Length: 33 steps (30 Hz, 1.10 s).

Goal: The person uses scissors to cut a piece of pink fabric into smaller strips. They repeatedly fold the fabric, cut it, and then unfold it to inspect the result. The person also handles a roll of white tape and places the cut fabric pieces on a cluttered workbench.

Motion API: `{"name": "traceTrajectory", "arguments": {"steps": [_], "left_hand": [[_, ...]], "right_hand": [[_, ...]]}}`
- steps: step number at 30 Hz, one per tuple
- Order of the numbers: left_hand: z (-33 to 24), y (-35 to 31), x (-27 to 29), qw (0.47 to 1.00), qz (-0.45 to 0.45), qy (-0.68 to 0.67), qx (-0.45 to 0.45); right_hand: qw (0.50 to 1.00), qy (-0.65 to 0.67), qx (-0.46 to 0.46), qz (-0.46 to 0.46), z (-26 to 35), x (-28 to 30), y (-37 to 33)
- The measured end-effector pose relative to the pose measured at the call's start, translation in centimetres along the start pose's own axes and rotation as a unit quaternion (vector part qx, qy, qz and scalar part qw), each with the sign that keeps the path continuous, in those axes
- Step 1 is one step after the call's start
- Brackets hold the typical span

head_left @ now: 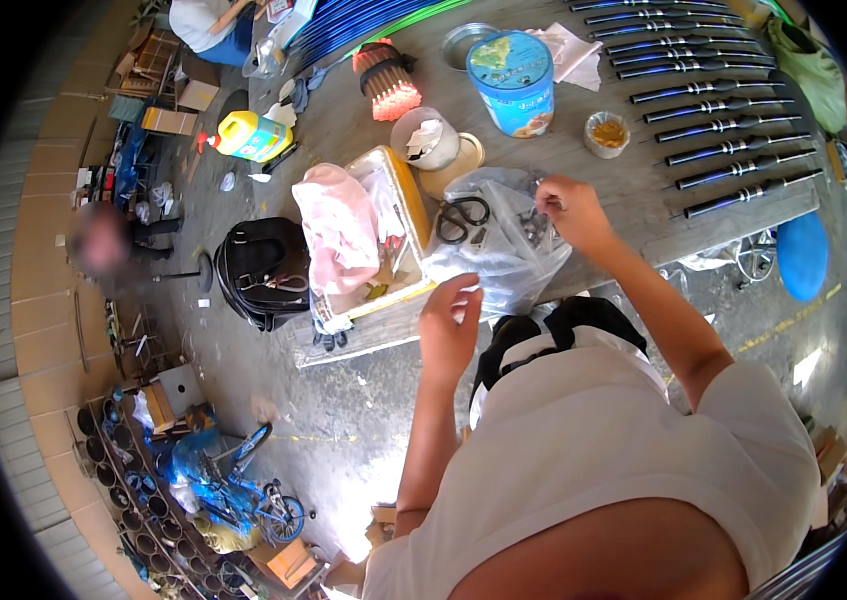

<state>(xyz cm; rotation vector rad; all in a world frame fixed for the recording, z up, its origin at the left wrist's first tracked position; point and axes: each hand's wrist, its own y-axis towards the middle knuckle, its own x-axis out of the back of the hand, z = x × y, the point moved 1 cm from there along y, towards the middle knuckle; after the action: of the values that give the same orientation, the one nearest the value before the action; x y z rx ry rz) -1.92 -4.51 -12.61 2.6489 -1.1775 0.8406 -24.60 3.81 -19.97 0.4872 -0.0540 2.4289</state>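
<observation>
A clear plastic bag [514, 262] lies at the table's near edge with small dark and shiny pieces inside. At the bag's right side my right hand [574, 212] is closed in a pinch; what it holds is too small to make out. Beside the bag's near left corner, my left hand [450, 322] is raised with its fingers bent and apart, nothing visible in them. A pair of black-handled scissors [464, 218] rests on the bag's left part. Left of it stands a yellow-rimmed box [406, 195] holding a pink cloth [336, 225] and small items.
Several black-and-blue rod sections [734, 150] lie in a row at the right. Farther back are a blue tub [512, 85], a small cup [607, 134], a white container [426, 138] and a bundle of orange-tipped sticks [389, 85]. A black bag [262, 265] sits left; another person [109, 235] is beyond.
</observation>
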Motion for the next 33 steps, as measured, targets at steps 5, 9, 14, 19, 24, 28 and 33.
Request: {"name": "traceTrajectory", "arguments": {"steps": [5,9,14,19,24,28,33], "left_hand": [[0.8,2.0,-5.3,0.995,0.035,-0.092,-0.002],[-0.4,3.4,-8.3,0.953,0.166,-0.227,0.112],[0.4,3.6,-10.8,0.935,0.154,-0.282,0.151],[-1.1,3.8,-10.8,0.937,0.147,-0.264,0.178],[-1.0,3.7,-11.3,0.951,0.135,-0.232,0.155],[0.4,4.0,-12.1,0.924,0.097,-0.327,0.174],[0.2,4.1,-12.2,0.944,0.068,-0.298,0.123]], "right_hand": [[0.981,0.18,-0.061,-0.049,-0.9,1.7,-3.1],[0.966,0.236,-0.05,-0.096,-1.9,2.9,-4.6],[0.971,0.2,-0.083,-0.104,-2.6,3.2,-5.5],[0.967,0.187,-0.087,-0.152,-1.6,3.6,-6.0],[0.99,-0.015,-0.003,-0.137,-1.7,4.3,-6.3],[0.972,-0.15,0.138,-0.115,3.6,4.8,-6.7],[0.969,-0.196,0.14,-0.063,3.3,4.2,-7.5]]}}
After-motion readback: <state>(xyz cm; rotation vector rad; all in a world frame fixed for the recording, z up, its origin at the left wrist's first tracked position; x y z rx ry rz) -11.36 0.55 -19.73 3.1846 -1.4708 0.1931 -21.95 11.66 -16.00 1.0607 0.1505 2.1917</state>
